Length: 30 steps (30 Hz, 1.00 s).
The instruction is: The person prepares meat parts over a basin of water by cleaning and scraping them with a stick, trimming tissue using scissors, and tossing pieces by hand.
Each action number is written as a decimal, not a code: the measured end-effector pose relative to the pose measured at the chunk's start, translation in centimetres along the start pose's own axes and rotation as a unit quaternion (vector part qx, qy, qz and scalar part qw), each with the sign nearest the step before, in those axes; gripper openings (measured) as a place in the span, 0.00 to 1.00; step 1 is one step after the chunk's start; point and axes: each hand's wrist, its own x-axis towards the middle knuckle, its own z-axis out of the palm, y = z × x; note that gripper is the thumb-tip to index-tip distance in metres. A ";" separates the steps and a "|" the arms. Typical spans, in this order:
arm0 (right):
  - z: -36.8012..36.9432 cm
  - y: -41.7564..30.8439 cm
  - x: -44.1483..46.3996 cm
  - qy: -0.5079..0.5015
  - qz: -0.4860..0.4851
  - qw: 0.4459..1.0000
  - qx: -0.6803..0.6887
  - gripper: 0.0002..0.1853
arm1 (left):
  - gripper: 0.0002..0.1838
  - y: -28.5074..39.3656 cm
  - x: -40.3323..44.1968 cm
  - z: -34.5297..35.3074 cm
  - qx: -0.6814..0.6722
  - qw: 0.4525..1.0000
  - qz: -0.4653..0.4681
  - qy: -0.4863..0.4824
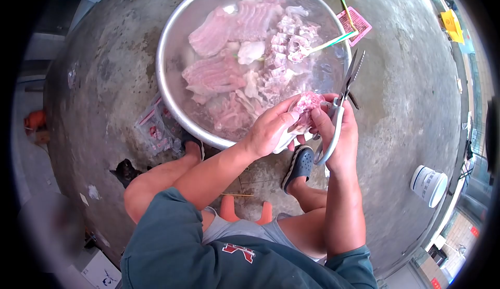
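Observation:
My left hand (272,128) grips a chunk of raw pinkish meat (304,107) at the near right rim of a large metal basin (165,83). On the meat's other side my right hand (336,133) pinches it too. Grey-handled scissors (338,117) hang on my right hand, blades pointing up and apart. Inside the basin, in water, lie wide ribbed slabs of meat (213,75), a pale lump (251,52) and a pile of bony pieces (278,49). A green and white hose (338,39) reaches over the basin's right side.
Right of the basin is a pink basket (359,26). A white bucket (428,185) lies at the right. Plastic bags (156,127) are left of my feet, near a dark cat (125,172). Under me is an orange stool (228,208); a yellow object (452,26) is far right.

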 end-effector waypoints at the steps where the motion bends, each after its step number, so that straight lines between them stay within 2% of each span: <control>1: 0.0 -0.2 0.0 -0.006 0.007 1.000 0.010 0.18 | 0.30 -0.1 -0.1 -0.1 -0.002 1.000 0.004 -0.001; 6: -0.5 0.8 0.1 0.012 0.015 0.999 -0.029 0.19 | 0.28 0.1 -0.3 -0.1 -0.025 1.000 0.007 -0.010; 8: 0.2 0.5 0.0 0.024 0.010 0.998 -0.065 0.19 | 0.27 -0.4 0.6 -0.2 -0.147 0.987 0.007 -0.058; 9: 0.0 1.2 0.2 0.043 -0.015 0.994 -0.100 0.19 | 0.25 -4.1 1.0 -2.3 -0.132 0.990 0.043 -0.023; 10: -0.6 3.1 1.0 0.044 -0.058 0.991 -0.113 0.23 | 0.24 -3.0 1.0 -1.6 -0.210 0.970 -0.048 0.111; 12: -0.8 3.5 1.1 0.058 -0.041 0.995 -0.066 0.23 | 0.22 -7.8 1.6 -6.1 -0.134 0.980 -0.008 0.145; 13: -0.7 2.9 1.1 0.052 -0.030 0.996 -0.062 0.22 | 0.21 -8.7 2.0 -7.3 -0.121 0.959 -0.054 0.249; 15: -0.6 1.5 0.4 0.026 -0.009 0.997 -0.067 0.22 | 0.21 -9.8 1.6 -10.3 -0.160 0.943 -0.036 0.288; 16: -0.7 1.9 0.4 0.019 -0.004 0.999 -0.049 0.22 | 0.17 -10.8 2.0 -12.6 -0.175 0.925 -0.038 0.334; 18: -0.7 2.6 0.8 0.003 0.005 0.999 -0.043 0.21 | 0.11 -9.4 2.8 -17.3 -0.231 0.911 -0.047 0.339; 19: -0.5 2.6 0.6 -0.009 0.009 0.999 -0.047 0.21 | 0.10 -6.0 3.7 -18.6 -0.263 0.897 -0.018 0.355; 20: -0.2 2.4 0.2 -0.029 0.017 0.998 -0.054 0.21 | 0.09 -0.1 4.2 -18.7 -0.245 0.909 0.036 0.336; 21: 0.1 2.0 0.1 -0.047 0.024 0.997 -0.061 0.21 | 0.10 7.2 5.2 -19.2 -0.222 0.919 0.090 0.313; 22: 0.1 2.5 0.1 -0.067 0.028 0.996 -0.061 0.21 | 0.13 17.8 4.9 -15.9 -0.185 0.924 0.133 0.308; 23: 0.0 2.3 0.0 -0.090 0.034 0.993 -0.075 0.22 | 0.23 26.1 6.4 -17.1 -0.102 0.944 0.238 0.207; 24: 0.2 2.3 0.2 -0.097 0.030 0.991 -0.084 0.23 | 0.33 34.9 7.4 -15.8 -0.185 0.912 0.348 0.110; 25: 0.2 2.3 0.1 -0.105 0.031 0.989 -0.096 0.24 | 0.45 42.4 6.8 -15.7 -0.170 0.903 0.354 0.175; 27: -0.1 2.3 -0.1 -0.109 0.028 0.988 -0.102 0.25 | 0.60 48.6 5.0 -11.2 -0.089 0.852 0.430 0.285; 29: 0.2 2.0 0.0 -0.114 0.020 0.989 -0.090 0.25 | 0.57 47.5 5.1 -12.9 -0.046 0.875 0.375 0.303; 30: 0.2 1.5 -0.2 -0.115 0.018 0.990 -0.082 0.25 | 0.52 44.7 5.8 -15.5 0.006 0.891 0.320 0.322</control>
